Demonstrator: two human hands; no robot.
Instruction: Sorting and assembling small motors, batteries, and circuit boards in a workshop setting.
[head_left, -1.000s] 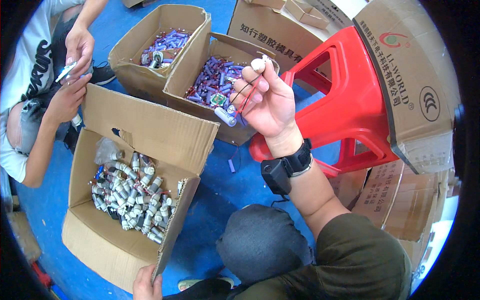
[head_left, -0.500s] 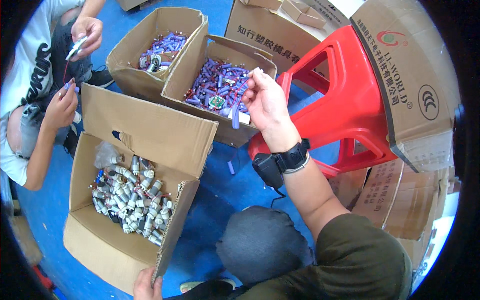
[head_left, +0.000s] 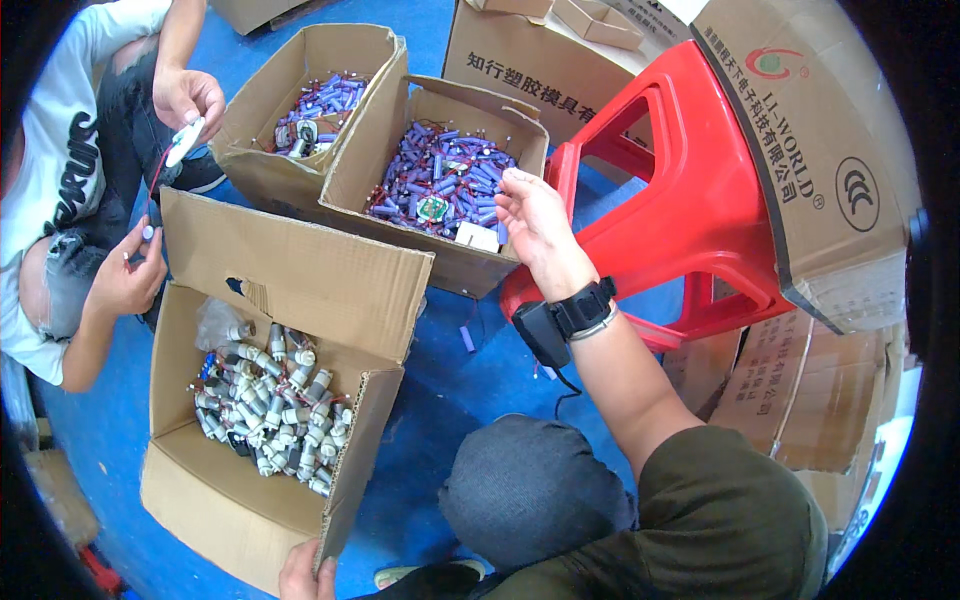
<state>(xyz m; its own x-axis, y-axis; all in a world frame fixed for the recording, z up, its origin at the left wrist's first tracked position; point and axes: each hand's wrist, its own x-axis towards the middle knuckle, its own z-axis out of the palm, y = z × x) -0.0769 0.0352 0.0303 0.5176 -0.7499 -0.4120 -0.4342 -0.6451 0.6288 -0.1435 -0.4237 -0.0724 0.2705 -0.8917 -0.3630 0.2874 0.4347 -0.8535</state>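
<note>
At the lower edge, my left hand [head_left: 303, 572] grips the near corner of an open cardboard box [head_left: 225, 500]. Inside that box lies a heap of small grey-and-white motors [head_left: 275, 405], with a clear plastic bag at its far end. My right hand [head_left: 537, 225], with a black device strapped at the wrist, is over the right rim of a second carton [head_left: 440, 247]. Its fingers are loosely bent and apart, with nothing seen in them. That carton holds many purple cylindrical battery cells [head_left: 440, 165] with red wires, a green round circuit board [head_left: 432, 208] and a white block [head_left: 478, 236].
A red plastic stool [head_left: 690, 190] lies tipped at my right, against large cartons [head_left: 800, 150]. Across at the left, another person [head_left: 130, 280] holds a white part with a wire. Another carton [head_left: 290, 150] with purple cells stands at the back. One loose cell [head_left: 467, 339] lies on the blue floor.
The purple cell that hung by its wire from my right hand no longer hangs there. My right hand has dropped slightly and its fingers have loosened. My left hand stays on the box.
</note>
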